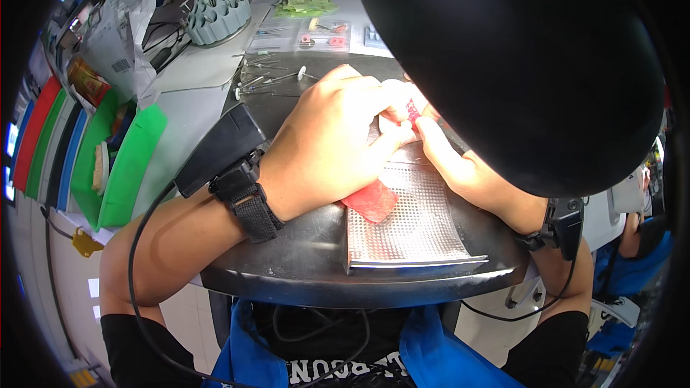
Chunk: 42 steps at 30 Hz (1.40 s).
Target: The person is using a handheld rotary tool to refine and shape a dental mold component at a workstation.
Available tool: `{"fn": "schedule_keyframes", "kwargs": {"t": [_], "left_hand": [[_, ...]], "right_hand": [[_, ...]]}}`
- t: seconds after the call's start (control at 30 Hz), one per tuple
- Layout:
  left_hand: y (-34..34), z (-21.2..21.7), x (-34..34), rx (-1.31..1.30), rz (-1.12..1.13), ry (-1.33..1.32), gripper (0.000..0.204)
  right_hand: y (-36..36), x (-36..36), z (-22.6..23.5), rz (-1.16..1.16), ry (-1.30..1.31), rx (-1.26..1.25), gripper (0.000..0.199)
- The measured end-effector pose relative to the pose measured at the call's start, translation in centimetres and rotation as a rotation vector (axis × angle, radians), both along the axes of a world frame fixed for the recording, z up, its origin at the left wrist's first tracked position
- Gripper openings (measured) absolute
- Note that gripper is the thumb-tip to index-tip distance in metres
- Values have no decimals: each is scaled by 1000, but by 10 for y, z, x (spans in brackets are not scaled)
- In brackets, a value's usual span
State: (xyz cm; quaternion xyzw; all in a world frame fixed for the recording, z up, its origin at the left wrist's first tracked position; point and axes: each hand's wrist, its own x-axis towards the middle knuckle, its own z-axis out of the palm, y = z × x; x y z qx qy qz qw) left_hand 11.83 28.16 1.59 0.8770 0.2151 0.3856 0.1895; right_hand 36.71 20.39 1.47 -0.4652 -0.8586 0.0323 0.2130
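A small red piece with a glittery, bumpy surface [412, 111] is pinched between the fingertips of both hands, under bright light. My left hand [316, 136] grips it from the left, fingers curled and pressed together. On the other side, the thumb of my right hand [463, 169] presses against it; the right fingers are partly hidden by a black lamp head. Below the hands lies a dimpled metal tray [424, 223], with a crumpled red cloth-like piece [372, 201] on its left side, beside my left wrist.
Rotary bits with white wheels [266, 79] lie scattered beyond my left hand. Behind them are a clear plastic case [323, 37], green strips [305, 6] and a grey bit holder [215, 18]. A green bin [133, 165] stands left. The black lamp head [510, 65] overhangs the right.
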Motion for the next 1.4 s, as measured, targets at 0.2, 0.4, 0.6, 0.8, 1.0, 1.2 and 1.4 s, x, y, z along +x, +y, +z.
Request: {"fn": "schedule_keyframes", "kwargs": {"t": [0.2, 0.4, 0.6, 0.8, 1.0, 1.2, 1.4], "left_hand": [[0, -2, -1, -4, -11, -6, 17], [-4, 2, -7, 46, 16, 28, 17], [-8, 7, -1, 65, -11, 45, 14], [-9, 8, -5, 77, 45, 80, 14], [-11, 11, 5, 95, -11, 43, 13], [-8, 12, -3, 111, 48, 84, 13], [-6, 15, -7, 149, 56, 140, 13]], "right_hand": [[-2, 2, 1, -25, -1, 1, 30], [2, 0, -5, -24, 12, 4, 30], [1, -5, -1, -7, -18, 138, 26], [14, -15, 1, -3, -97, 66, 30], [-3, -8, 4, -86, -53, -9, 28], [12, -9, -5, -18, 83, -87, 24], [8, 9, -12, 13, 62, -17, 21]]}}
